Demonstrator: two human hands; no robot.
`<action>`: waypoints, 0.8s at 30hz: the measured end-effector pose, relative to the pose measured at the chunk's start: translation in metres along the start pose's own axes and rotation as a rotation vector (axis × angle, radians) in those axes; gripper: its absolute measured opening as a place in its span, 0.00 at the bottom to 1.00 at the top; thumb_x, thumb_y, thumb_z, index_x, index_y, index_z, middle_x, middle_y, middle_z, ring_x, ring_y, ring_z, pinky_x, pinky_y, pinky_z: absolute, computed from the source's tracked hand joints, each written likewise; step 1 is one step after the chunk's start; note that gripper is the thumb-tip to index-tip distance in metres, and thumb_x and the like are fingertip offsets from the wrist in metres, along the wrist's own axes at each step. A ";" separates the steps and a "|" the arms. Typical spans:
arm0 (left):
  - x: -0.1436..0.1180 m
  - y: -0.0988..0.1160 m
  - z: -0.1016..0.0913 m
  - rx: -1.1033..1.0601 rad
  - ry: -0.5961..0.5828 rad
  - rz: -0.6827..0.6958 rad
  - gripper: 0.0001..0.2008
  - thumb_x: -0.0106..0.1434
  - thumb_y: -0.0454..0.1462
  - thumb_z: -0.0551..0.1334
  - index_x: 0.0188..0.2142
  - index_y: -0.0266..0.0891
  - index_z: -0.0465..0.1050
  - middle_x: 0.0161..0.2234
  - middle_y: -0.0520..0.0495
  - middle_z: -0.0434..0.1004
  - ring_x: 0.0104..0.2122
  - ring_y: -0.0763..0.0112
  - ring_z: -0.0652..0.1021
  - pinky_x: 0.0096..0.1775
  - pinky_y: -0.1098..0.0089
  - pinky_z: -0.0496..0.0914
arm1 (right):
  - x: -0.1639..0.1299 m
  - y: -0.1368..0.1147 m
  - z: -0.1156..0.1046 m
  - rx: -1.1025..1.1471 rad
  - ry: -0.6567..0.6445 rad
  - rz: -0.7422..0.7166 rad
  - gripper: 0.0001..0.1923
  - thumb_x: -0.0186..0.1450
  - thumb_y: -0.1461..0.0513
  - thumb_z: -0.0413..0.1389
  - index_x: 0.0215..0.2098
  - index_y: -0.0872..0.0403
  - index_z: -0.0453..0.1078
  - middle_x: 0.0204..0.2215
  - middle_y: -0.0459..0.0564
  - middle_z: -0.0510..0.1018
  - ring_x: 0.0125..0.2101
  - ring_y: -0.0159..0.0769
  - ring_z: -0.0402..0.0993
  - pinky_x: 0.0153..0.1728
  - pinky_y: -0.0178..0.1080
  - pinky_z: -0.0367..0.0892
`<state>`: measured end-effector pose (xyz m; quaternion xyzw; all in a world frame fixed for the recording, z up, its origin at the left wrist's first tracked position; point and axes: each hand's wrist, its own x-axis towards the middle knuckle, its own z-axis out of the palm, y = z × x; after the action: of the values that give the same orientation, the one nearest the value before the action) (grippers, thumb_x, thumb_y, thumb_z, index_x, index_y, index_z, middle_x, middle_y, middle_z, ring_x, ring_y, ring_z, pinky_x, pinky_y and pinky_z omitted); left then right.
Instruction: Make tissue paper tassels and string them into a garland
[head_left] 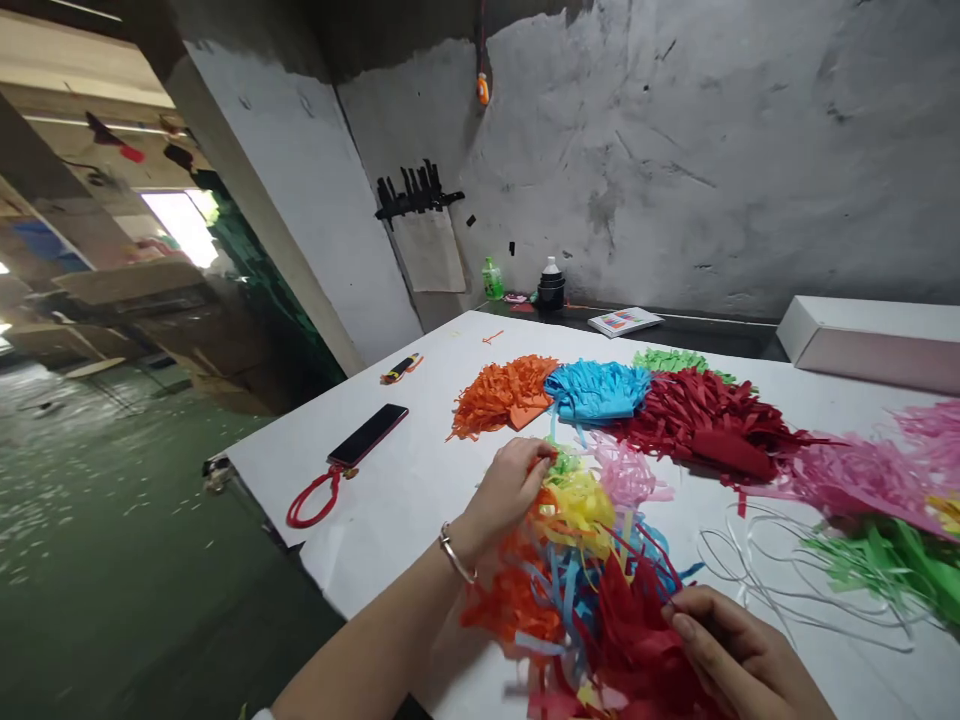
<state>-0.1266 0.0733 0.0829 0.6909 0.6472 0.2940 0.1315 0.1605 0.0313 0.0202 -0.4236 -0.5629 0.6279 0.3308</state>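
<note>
Bare table (420,480) left — phone (367,434) only; tassel piles (675,410) crowd right.

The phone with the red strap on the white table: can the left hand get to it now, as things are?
Probably yes. The phone lies flat on the white table, left of the left hand, with only bare tabletop between them. However, that hand's fingers are busy on the mixed bundle of paper strips, so it must let go first.

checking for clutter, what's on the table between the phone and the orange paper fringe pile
In the head view, only bare white table lies between the phone and the orange paper fringe pile. A small black and orange tool sits farther back, off that stretch.
</note>
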 end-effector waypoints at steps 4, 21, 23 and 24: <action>-0.027 0.029 -0.005 -0.200 0.069 0.138 0.11 0.73 0.35 0.50 0.47 0.38 0.70 0.37 0.45 0.78 0.35 0.68 0.78 0.38 0.70 0.74 | -0.002 -0.004 0.007 -0.069 -0.017 -0.051 0.21 0.63 0.43 0.58 0.35 0.52 0.74 0.25 0.44 0.69 0.25 0.31 0.63 0.26 0.31 0.63; -0.036 0.083 0.011 -0.087 -0.157 0.463 0.19 0.63 0.25 0.59 0.49 0.43 0.77 0.32 0.50 0.80 0.32 0.67 0.79 0.35 0.70 0.71 | -0.020 -0.048 -0.034 -0.377 0.495 -0.308 0.15 0.68 0.50 0.55 0.35 0.52 0.75 0.20 0.42 0.70 0.20 0.30 0.62 0.21 0.32 0.58; -0.013 0.091 0.032 -0.004 -0.332 0.398 0.15 0.62 0.25 0.59 0.44 0.40 0.79 0.36 0.46 0.81 0.35 0.63 0.80 0.37 0.67 0.71 | -0.020 -0.050 -0.035 -0.441 0.448 -0.302 0.15 0.68 0.50 0.54 0.34 0.51 0.75 0.20 0.42 0.69 0.20 0.30 0.61 0.20 0.32 0.58; -0.001 0.095 0.043 0.013 -0.349 0.361 0.13 0.63 0.26 0.59 0.40 0.39 0.81 0.37 0.43 0.81 0.36 0.61 0.80 0.38 0.66 0.71 | -0.020 -0.050 -0.035 -0.454 0.439 -0.303 0.15 0.69 0.51 0.53 0.34 0.51 0.75 0.19 0.41 0.68 0.20 0.30 0.60 0.20 0.31 0.58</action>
<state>-0.0243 0.0689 0.1024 0.8364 0.4828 0.1851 0.1821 0.1977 0.0357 0.0728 -0.5229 -0.6601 0.3243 0.4309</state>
